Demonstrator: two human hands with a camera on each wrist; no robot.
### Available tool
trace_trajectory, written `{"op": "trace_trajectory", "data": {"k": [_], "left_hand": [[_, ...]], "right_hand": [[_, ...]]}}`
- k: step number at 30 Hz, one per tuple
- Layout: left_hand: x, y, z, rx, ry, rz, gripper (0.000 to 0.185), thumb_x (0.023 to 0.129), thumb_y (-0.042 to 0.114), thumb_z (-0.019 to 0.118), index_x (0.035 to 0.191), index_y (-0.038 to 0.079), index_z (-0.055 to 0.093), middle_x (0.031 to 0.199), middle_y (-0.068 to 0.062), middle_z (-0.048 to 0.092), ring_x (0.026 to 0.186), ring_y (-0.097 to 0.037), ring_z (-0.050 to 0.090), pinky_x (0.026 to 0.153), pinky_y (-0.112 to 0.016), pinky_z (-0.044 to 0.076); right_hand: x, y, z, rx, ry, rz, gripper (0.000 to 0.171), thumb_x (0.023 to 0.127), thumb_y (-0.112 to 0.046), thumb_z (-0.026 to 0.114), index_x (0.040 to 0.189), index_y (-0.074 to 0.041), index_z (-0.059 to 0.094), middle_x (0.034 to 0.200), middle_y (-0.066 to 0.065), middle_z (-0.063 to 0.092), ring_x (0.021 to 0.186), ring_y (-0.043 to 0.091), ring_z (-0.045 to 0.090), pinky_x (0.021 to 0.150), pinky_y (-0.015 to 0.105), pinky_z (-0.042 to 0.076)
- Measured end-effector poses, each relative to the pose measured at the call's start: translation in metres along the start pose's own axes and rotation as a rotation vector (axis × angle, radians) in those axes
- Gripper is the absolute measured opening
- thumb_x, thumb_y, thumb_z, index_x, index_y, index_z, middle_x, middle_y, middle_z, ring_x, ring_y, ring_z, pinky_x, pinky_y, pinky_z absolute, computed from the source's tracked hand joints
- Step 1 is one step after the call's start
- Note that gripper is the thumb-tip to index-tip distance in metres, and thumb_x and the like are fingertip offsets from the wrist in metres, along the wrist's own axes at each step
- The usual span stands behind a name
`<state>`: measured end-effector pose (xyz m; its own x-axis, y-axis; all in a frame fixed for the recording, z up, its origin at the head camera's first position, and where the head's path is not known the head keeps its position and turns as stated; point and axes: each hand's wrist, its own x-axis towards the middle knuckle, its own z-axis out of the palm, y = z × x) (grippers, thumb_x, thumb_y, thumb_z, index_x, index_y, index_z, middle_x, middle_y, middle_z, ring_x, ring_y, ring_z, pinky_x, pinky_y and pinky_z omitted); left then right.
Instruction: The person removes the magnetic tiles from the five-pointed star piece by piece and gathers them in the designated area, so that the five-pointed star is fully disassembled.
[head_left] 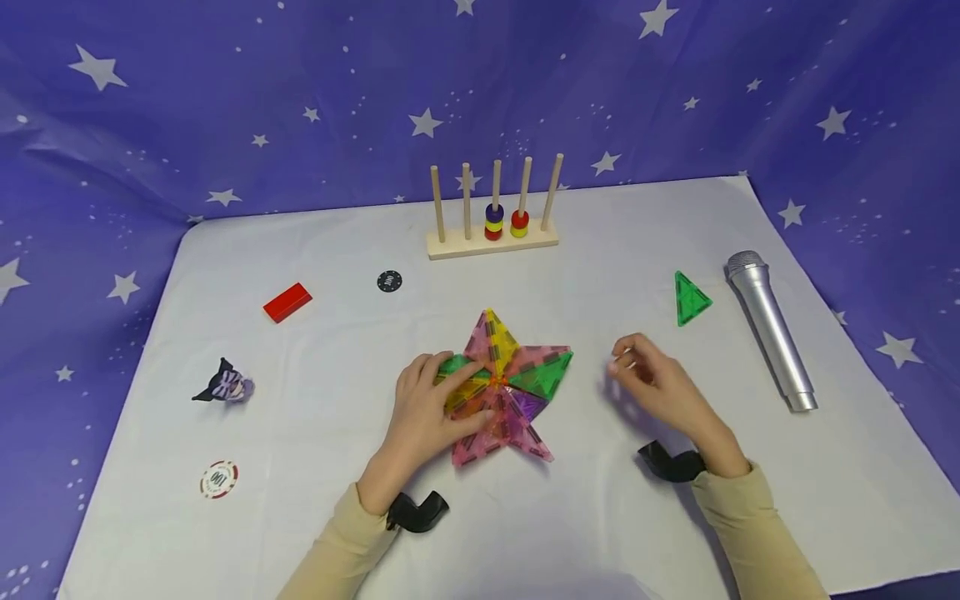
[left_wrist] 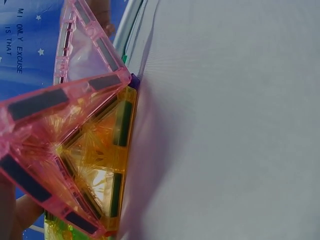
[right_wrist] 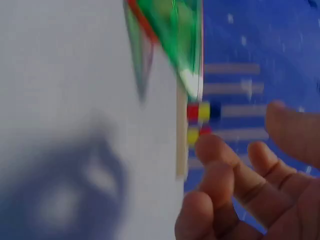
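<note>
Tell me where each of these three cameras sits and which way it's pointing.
Head: worn high, looking forward and down at the white table; both forearms show, left hand on the tile star, right hand beside it.
Left wrist: low at table level, close on the star's pink and orange tiles; a sliver of hand.
Right wrist: low and blurred, facing the peg rack; curled fingers show.
Shared: head and left wrist see the star; head and right wrist see the rack.

Right of centre: bare bench point(head_left: 600, 275) between the tile star point(head_left: 506, 392) and the green triangle point(head_left: 688, 298).
Right edge: microphone point(head_left: 771, 329) lies lengthwise.
Back edge: peg rack point(head_left: 492, 237) stands.
Left side: red block point(head_left: 287, 302), black chip point(head_left: 389, 281), well apart.
</note>
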<state>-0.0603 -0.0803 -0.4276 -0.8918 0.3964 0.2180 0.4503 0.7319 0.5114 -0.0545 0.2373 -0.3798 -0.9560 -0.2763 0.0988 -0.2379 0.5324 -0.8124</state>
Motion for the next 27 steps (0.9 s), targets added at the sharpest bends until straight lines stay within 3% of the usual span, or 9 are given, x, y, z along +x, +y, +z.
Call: {"op": "trace_trajectory", "data": {"k": [2, 5, 10, 14, 18, 27], "left_hand": [[0.002, 0.001, 0.000, 0.006, -0.006, 0.002, 0.062, 0.072, 0.060, 0.062, 0.126, 0.030, 0.054, 0.127, -0.013, 0.044, 0.116, -0.031, 0.033, 0.097, -0.051, 0.019], [0.005, 0.002, -0.001, 0.021, -0.013, 0.006, 0.063, 0.071, 0.060, 0.063, 0.126, 0.031, 0.054, 0.125, -0.013, 0.046, 0.114, -0.032, 0.034, 0.096, -0.050, 0.021], [0.009, 0.002, -0.004, 0.038, -0.023, 0.018, 0.064, 0.070, 0.058, 0.065, 0.126, 0.029, 0.054, 0.122, -0.015, 0.047, 0.113, -0.033, 0.036, 0.095, -0.051, 0.024], [0.011, 0.003, -0.006, 0.042, -0.033, 0.022, 0.064, 0.070, 0.058, 0.065, 0.127, 0.029, 0.053, 0.121, -0.015, 0.047, 0.111, -0.033, 0.037, 0.095, -0.051, 0.024], [0.010, 0.003, -0.007, 0.045, -0.041, 0.009, 0.064, 0.070, 0.058, 0.065, 0.127, 0.029, 0.054, 0.121, -0.014, 0.047, 0.110, -0.033, 0.037, 0.095, -0.050, 0.023], [0.007, 0.002, -0.005, 0.058, -0.031, 0.006, 0.063, 0.070, 0.058, 0.065, 0.126, 0.030, 0.054, 0.122, -0.014, 0.047, 0.110, -0.033, 0.036, 0.096, -0.049, 0.021]], "right_hand": [[-0.005, -0.013, 0.017, -0.060, -0.070, -0.090, 0.023, 0.084, 0.001, 0.060, 0.102, -0.009, 0.049, 0.080, 0.003, 0.061, 0.060, 0.011, 0.052, 0.051, 0.024, 0.040], [-0.009, -0.020, 0.038, -0.026, -0.220, -0.154, 0.027, 0.086, -0.011, 0.062, 0.109, -0.017, 0.048, 0.084, -0.007, 0.059, 0.064, 0.007, 0.053, 0.053, 0.025, 0.043], [-0.008, -0.033, 0.065, -0.072, -0.383, -0.203, 0.038, 0.088, -0.031, 0.059, 0.121, -0.016, 0.049, 0.093, -0.010, 0.056, 0.070, 0.006, 0.051, 0.061, 0.024, 0.045], [-0.007, -0.033, 0.076, -0.114, -0.399, -0.237, 0.032, 0.087, -0.024, 0.062, 0.117, -0.014, 0.053, 0.093, -0.009, 0.056, 0.067, 0.007, 0.047, 0.061, 0.021, 0.042], [-0.007, -0.027, 0.078, -0.051, -0.397, -0.212, 0.026, 0.086, -0.014, 0.063, 0.110, -0.015, 0.056, 0.078, -0.010, 0.049, 0.062, 0.006, 0.043, 0.054, 0.020, 0.039], [-0.010, -0.017, 0.079, 0.032, -0.403, -0.194, 0.022, 0.090, -0.020, 0.058, 0.112, -0.019, 0.056, 0.077, -0.010, 0.049, 0.063, 0.006, 0.043, 0.054, 0.026, 0.040]]}}
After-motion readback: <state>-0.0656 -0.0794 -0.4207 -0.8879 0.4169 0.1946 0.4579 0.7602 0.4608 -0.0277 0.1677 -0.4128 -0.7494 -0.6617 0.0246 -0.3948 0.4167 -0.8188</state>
